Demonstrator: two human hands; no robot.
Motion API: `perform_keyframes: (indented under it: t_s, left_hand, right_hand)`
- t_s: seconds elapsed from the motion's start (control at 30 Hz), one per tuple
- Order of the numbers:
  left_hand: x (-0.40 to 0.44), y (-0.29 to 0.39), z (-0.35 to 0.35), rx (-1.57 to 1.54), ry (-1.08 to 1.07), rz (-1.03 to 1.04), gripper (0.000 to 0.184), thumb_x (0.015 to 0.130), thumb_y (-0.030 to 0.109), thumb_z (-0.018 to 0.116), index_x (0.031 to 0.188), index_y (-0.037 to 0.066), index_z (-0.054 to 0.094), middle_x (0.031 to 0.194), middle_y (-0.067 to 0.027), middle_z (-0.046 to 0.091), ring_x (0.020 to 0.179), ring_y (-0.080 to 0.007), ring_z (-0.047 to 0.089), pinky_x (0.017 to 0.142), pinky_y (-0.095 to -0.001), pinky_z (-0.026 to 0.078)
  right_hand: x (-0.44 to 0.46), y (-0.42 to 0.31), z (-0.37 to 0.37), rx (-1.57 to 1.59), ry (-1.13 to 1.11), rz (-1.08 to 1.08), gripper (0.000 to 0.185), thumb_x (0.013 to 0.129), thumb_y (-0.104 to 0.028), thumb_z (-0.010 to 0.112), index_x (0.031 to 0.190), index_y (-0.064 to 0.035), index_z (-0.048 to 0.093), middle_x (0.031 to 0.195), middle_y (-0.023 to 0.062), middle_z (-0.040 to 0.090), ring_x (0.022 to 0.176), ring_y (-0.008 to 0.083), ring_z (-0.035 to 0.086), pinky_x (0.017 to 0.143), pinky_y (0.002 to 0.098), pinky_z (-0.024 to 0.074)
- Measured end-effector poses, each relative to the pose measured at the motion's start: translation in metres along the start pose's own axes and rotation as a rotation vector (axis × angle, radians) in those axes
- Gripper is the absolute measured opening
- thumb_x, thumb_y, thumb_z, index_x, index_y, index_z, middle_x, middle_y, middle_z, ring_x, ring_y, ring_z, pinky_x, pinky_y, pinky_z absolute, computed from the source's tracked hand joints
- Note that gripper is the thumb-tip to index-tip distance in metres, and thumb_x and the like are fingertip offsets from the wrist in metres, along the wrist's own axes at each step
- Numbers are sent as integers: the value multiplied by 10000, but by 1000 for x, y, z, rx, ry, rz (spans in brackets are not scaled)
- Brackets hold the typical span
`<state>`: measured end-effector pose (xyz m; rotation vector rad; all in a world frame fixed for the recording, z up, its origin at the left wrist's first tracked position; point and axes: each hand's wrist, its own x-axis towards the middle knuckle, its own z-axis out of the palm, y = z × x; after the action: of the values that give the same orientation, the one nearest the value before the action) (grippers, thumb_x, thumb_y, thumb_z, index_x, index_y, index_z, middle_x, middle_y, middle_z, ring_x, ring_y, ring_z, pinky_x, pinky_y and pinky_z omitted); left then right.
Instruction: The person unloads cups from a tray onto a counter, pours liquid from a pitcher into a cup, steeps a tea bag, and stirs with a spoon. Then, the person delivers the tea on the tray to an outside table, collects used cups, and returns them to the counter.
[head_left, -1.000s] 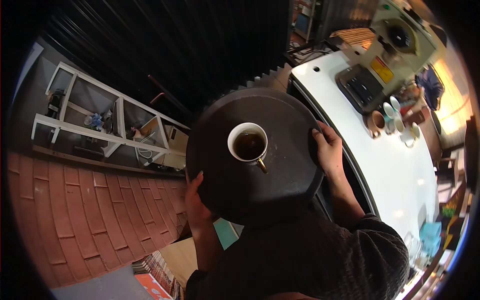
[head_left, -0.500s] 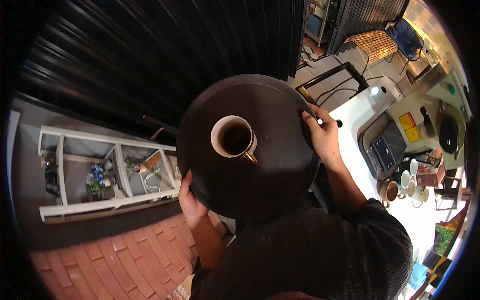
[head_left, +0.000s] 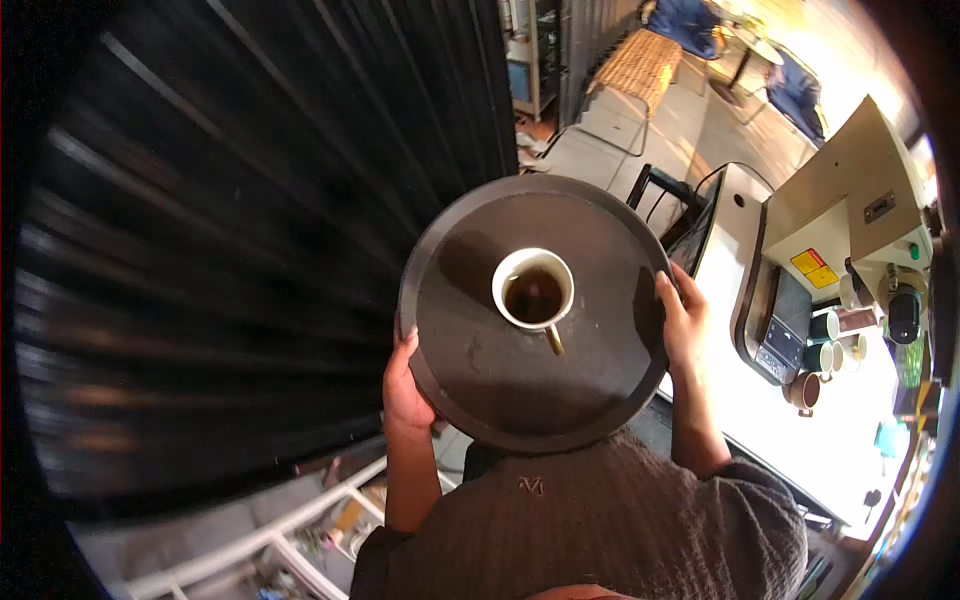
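After the view has been turned toward the far-right woven bench (head_left: 640,68), the tray (head_left: 600,385) is still held between left hand (head_left: 405,390) and right hand (head_left: 685,325), fingers closed on its edges; the cup (head_left: 530,259) is kept upright near its middle, apparently undisturbed.

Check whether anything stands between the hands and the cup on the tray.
Nothing visible does: the left hand and right hand grip opposite sides of the tray, and only its rim and bare surface lie between them and the cup.
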<state>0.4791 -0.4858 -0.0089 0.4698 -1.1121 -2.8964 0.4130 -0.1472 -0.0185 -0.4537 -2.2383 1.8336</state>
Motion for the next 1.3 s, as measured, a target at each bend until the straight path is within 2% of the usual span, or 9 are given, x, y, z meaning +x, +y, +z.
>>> perform_keyframes:
  t_s: [0.17,0.33,0.63,0.77,0.87,1.0,1.07,1.23,1.3]
  left_hand:
    - [110,13,13,10,-141,-276,556,926,187,515,1448,121,337,1371,-80,474,1258,-247,459,1043,-405,381]
    - [204,-7,65,77,-336,-355,566,918,177,531,1450,138,342,1385,-73,468,1255,-249,468,1038,-408,393]
    - [349,-55,191,139,-655,-627,596,902,157,567,1453,132,338,1381,-98,482,1253,-261,479,1045,-411,396]
    - [396,-73,242,156,-725,-701,574,913,152,552,1445,110,341,1374,-115,490,1239,-274,499,1029,-410,420]
    - [421,-90,279,179,-842,-710,553,933,171,528,1448,108,336,1382,-129,483,1242,-280,498,1034,-424,419]
    - [474,-115,310,164,-926,-983,518,945,169,498,1431,65,353,1395,-142,476,1266,-281,486,1045,-446,412]
    - [477,-125,347,225,-964,-818,514,937,164,501,1420,49,366,1395,-150,476,1262,-290,493,1049,-455,412]
    - [530,-160,389,220,-994,-955,561,909,164,524,1430,48,351,1398,-161,469,1263,-298,493,1076,-440,393]
    - [547,-172,403,247,-1056,-940,615,915,205,524,1458,21,301,1422,-170,438,1289,-297,462,1090,-438,371]
  right_hand:
    - [10,-5,13,205,212,44,370,946,-173,601,1240,51,582,1110,93,658,1002,137,596,888,268,450]
    - [38,-9,14,352,514,167,360,956,-142,576,1266,40,561,1115,96,653,993,137,601,881,265,464]
    - [110,-22,-6,481,774,153,358,966,-128,547,1291,22,544,1164,100,638,1055,151,592,915,262,447]
    - [129,-29,-8,656,842,86,409,970,-105,540,1352,25,471,1228,107,607,1084,160,587,935,276,450]
    - [140,-33,-8,635,942,46,437,959,-82,552,1366,38,446,1263,131,581,1118,188,573,967,286,438]
    - [160,-44,-6,586,1052,-9,457,944,-48,555,1359,92,423,1275,167,565,1150,197,553,989,299,420]
    - [172,-50,-4,446,1082,-42,469,935,-44,562,1353,113,418,1285,169,557,1162,204,541,1003,306,404]
    - [205,-60,8,365,1239,-20,465,931,-56,565,1348,102,435,1279,158,564,1155,199,541,1001,300,397]
    - [220,-65,16,346,1287,-2,459,933,-64,566,1346,97,443,1273,152,569,1146,197,546,993,298,402]
